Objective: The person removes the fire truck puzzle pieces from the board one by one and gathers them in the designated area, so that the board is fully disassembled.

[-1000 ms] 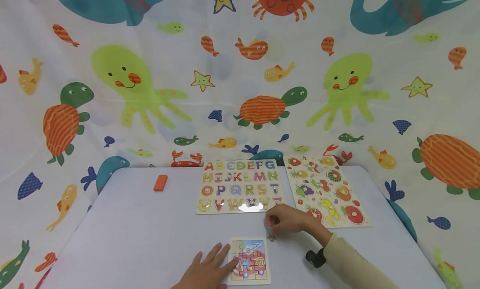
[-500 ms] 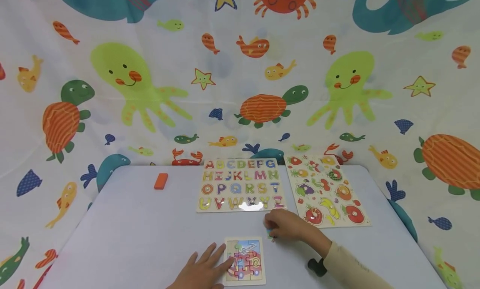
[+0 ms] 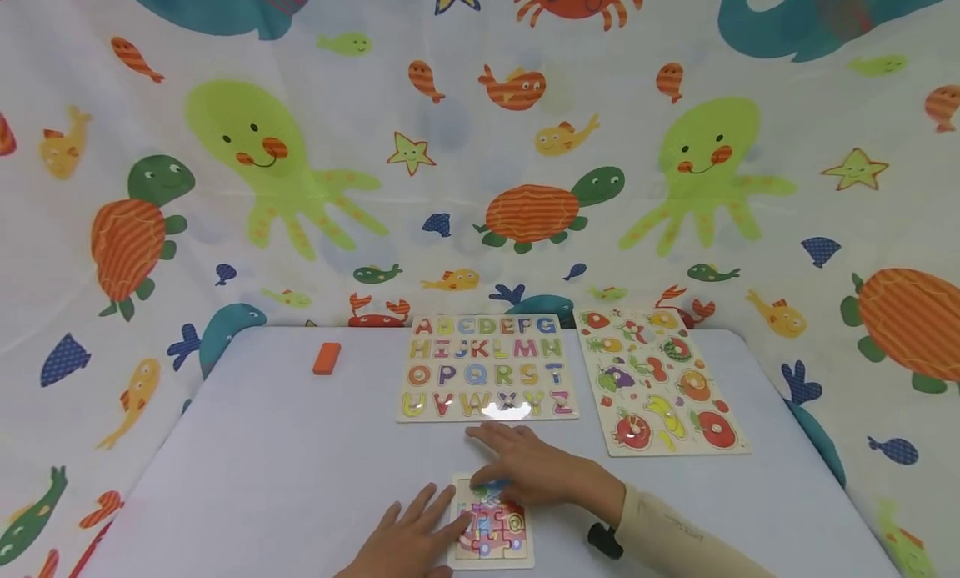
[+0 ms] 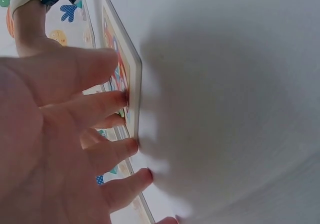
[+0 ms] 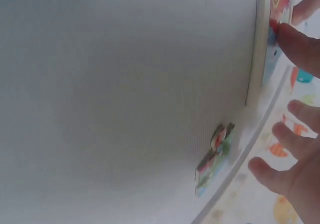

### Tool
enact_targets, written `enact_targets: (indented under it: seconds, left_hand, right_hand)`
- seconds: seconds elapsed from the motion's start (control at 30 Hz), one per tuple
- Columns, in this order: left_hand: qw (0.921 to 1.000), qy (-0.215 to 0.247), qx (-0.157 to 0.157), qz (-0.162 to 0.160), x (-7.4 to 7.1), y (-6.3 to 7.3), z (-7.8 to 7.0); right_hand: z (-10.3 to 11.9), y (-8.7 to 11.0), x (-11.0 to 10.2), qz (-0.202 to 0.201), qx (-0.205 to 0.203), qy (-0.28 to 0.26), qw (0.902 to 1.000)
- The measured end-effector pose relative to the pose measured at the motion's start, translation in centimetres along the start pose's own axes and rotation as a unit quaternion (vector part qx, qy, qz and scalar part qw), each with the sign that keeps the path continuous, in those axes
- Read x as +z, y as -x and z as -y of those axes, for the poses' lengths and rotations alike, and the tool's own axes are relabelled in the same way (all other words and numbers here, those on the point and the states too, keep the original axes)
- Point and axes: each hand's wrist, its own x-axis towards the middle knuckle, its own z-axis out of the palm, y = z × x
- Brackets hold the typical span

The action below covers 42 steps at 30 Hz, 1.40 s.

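A small framed jigsaw puzzle [image 3: 491,538] with a red vehicle picture lies at the front of the table. My left hand [image 3: 408,538] rests at its left side with fingers spread; in the left wrist view one fingertip touches the picture and others lie along the frame's edge. Over the puzzle's top part reaches my right hand [image 3: 536,471], fingers extended. The right wrist view shows its thumb [image 5: 297,46] against a blue part of the picture. Loose coloured puzzle pieces [image 5: 216,156] lie on the table beyond the frame in that view; the right hand hides them in the head view.
Behind the puzzle lies an alphabet board [image 3: 487,369], and right of it a fruit board [image 3: 660,386]. An orange block [image 3: 327,359] sits at the back left of the white table [image 3: 285,461]. A sea-animal cloth [image 3: 450,228] hangs behind.
My right hand has let go of the piece right of the puzzle and moved left onto the puzzle's top, its fingers straightening. My left hand stays at the puzzle's left side.
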Motion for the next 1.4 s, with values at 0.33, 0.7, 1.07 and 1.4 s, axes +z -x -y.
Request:
enact_targets:
  seconds: [0.33, 0.7, 1.07, 1.4]
  left_hand:
    - [0.9998, -0.008, 0.007, -0.015, 0.0, -0.1, -0.1]
    - [0.9998, -0.012, 0.002, -0.013, -0.2, -0.3, -0.4]
    - [0.9991, -0.033, -0.015, -0.021, 0.6, -0.6, -0.7]
    - [0.9929, -0.112, -0.004, -0.041, 1.5, -0.7, -1.3]
  right_hand:
    - [1.0, -0.3, -0.4, 0.007, 0.024, 0.070, 0.9972]
    - [1.5, -0.2, -0.2, 0.020, 0.042, 0.020, 0.9987]
    - [2.3, -0.9, 0.1, 0.041, 0.095, -0.025, 0.9943]
    - [2.9, -1.2, 0.3, 0.029, 0.117, -0.031, 0.9923]
